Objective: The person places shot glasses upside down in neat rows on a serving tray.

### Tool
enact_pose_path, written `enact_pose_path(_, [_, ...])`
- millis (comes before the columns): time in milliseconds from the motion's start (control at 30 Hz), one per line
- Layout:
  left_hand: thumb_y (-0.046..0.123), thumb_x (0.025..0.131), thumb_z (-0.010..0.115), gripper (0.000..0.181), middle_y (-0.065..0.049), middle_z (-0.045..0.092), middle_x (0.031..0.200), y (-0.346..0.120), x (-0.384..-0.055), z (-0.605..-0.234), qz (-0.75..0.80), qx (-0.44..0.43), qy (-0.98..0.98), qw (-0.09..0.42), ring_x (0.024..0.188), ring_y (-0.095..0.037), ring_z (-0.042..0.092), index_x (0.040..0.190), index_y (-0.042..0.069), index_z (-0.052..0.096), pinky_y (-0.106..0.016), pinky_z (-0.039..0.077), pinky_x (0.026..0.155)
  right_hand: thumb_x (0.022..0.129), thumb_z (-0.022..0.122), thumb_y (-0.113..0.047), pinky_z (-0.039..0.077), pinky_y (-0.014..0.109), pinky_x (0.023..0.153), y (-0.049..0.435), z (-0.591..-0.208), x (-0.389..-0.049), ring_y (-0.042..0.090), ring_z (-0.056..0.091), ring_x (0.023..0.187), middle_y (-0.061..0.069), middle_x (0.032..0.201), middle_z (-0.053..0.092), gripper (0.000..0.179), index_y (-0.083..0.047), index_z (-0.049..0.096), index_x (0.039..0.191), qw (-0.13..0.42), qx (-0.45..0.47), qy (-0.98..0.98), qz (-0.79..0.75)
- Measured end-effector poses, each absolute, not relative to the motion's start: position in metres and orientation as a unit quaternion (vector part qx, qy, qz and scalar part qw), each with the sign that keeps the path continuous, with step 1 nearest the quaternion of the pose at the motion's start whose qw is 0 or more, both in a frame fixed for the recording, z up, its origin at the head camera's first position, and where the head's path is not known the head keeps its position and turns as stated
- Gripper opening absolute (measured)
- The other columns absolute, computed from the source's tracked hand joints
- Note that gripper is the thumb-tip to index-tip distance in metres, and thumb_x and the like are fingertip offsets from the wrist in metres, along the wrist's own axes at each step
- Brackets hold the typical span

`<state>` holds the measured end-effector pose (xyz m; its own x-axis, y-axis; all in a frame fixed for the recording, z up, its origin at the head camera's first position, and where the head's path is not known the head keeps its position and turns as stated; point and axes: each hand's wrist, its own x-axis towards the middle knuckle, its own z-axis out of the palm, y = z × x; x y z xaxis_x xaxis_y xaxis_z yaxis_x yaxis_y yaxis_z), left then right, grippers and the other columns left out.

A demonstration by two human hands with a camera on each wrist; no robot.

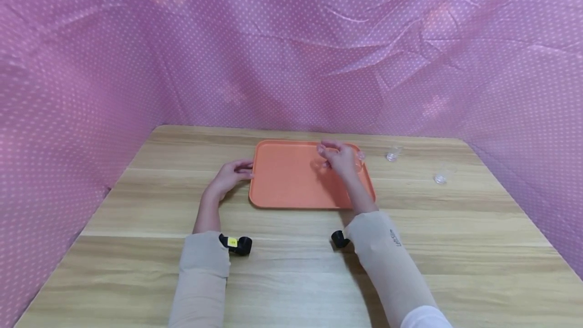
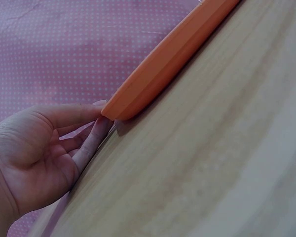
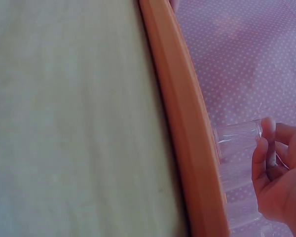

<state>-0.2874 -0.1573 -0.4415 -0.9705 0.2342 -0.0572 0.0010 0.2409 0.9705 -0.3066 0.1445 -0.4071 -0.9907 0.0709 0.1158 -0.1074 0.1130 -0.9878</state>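
Note:
An orange tray (image 1: 287, 178) lies on the wooden table. At its left edge, my left hand (image 1: 227, 178) holds the rim between thumb and fingers; in the left wrist view the fingertips (image 2: 102, 103) meet the tray's corner. Over the tray's right half, my right hand (image 1: 340, 160) pinches a small clear cup (image 3: 239, 137) near its upper end. That cup appears upright at the tray's edge in the right wrist view. More clear cups (image 3: 237, 175) line up beside it, partly hidden behind my right hand and wrist in the head view.
To the right of the tray, one clear cup (image 1: 392, 156) stands near the back of the table (image 1: 136, 206). Another clear cup (image 1: 440, 178) is farther right and closer. A pink dotted curtain (image 1: 291, 54) surrounds the back and sides.

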Motion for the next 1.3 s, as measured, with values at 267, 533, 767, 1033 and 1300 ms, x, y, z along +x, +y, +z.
enact_pose_path(267, [0.002, 0.087, 0.061, 0.049, -0.02, 0.049, 0.127, -0.1567, -0.2873, -0.443, 0.611, 0.076, 0.781, 0.099, 0.113, -0.029, 0.047, 0.132, -0.004, 0.044, -0.036, 0.035, 0.1, 0.085, 0.064, -0.002, 0.049, 0.022, 0.043, 0.1455, -0.4131, -0.3076, 0.009, 0.055, 0.041, 0.026, 0.1, 0.063, 0.034, 0.012, 0.056, 0.115, 0.068, 0.026, -0.744, 0.664])
enact_pose_path(533, [0.002, 0.087, 0.06, 0.049, -0.021, 0.048, 0.128, -0.1567, -0.2873, -0.4414, 0.61, 0.081, 0.782, 0.098, 0.115, -0.03, 0.045, 0.133, -0.005, 0.042, -0.038, 0.033, 0.101, 0.084, 0.066, -0.004, 0.048, 0.02, 0.043, 0.1453, -0.4122, -0.3067, 0.008, 0.054, 0.041, 0.024, 0.1, 0.063, 0.033, 0.008, 0.059, 0.114, 0.074, 0.019, -0.763, 0.642])
enact_pose_path(767, [0.002, 0.087, 0.06, 0.049, -0.021, 0.047, 0.128, -0.1565, -0.2867, -0.4402, 0.614, 0.077, 0.779, 0.1, 0.115, -0.031, 0.045, 0.132, -0.005, 0.042, -0.038, 0.033, 0.101, 0.085, 0.064, -0.004, 0.047, 0.019, 0.042, 0.1459, -0.4122, -0.3061, 0.008, 0.052, 0.041, 0.027, 0.086, 0.064, 0.029, 0.007, 0.061, 0.112, 0.076, 0.029, -0.78, 0.621])
enact_pose_path(1033, [0.002, 0.087, 0.06, 0.049, -0.021, 0.048, 0.128, -0.1569, -0.2874, -0.4409, 0.61, 0.076, 0.782, 0.1, 0.115, -0.03, 0.045, 0.133, -0.005, 0.042, -0.037, 0.033, 0.101, 0.085, 0.065, -0.005, 0.051, 0.026, 0.046, 0.1475, -0.4113, -0.3071, 0.017, 0.057, 0.046, 0.022, 0.086, 0.066, 0.027, 0.005, 0.063, 0.109, 0.086, 0.037, -0.809, 0.58])
enact_pose_path(1300, [0.001, 0.087, 0.06, 0.049, -0.021, 0.047, 0.128, -0.1558, -0.2848, -0.4368, 0.612, 0.068, 0.781, 0.104, 0.115, -0.031, 0.044, 0.132, -0.005, 0.043, -0.038, 0.033, 0.101, 0.086, 0.064, -0.007, 0.051, 0.025, 0.045, 0.1473, -0.4105, -0.3068, 0.02, 0.059, 0.049, 0.02, 0.093, 0.065, 0.026, 0.002, 0.064, 0.111, 0.082, 0.036, -0.828, 0.554])
